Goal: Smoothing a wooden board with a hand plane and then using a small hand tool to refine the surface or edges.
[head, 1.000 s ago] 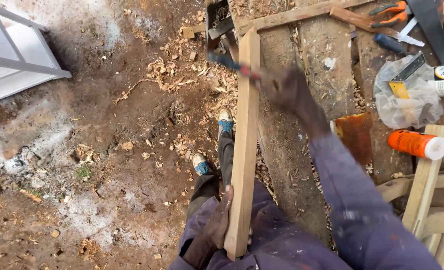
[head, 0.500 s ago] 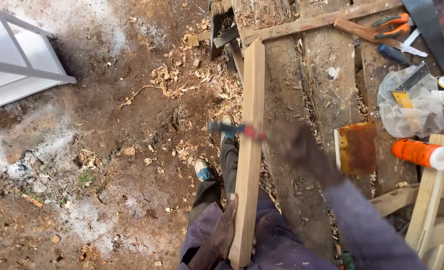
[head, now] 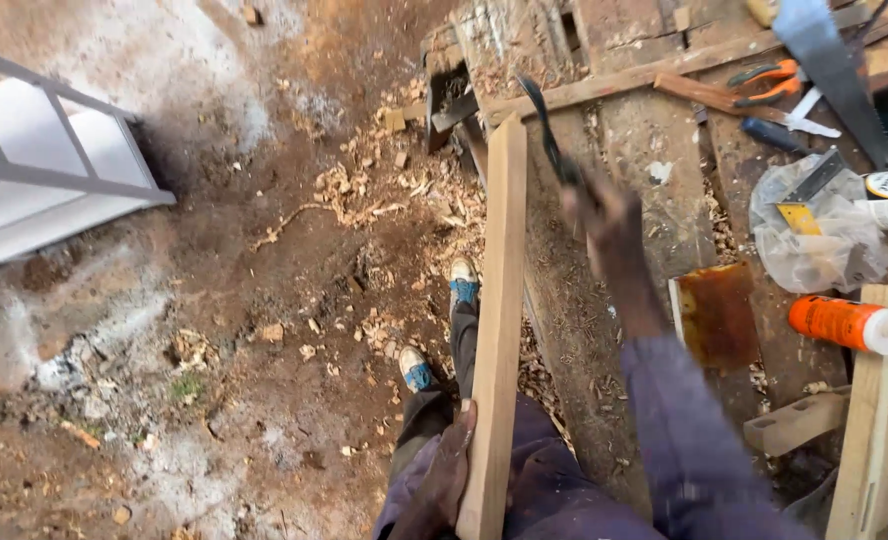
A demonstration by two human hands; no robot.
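Against the workbench, the left hand clamps the plank upright; the blurred right hand, fist closed on a blade, should strike shallowly, away from the fingers.

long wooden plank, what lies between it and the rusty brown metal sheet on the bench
In the head view, the right hand and its blue sleeve cross above bare worn workbench wood between the long wooden plank and the rusty brown metal sheet.
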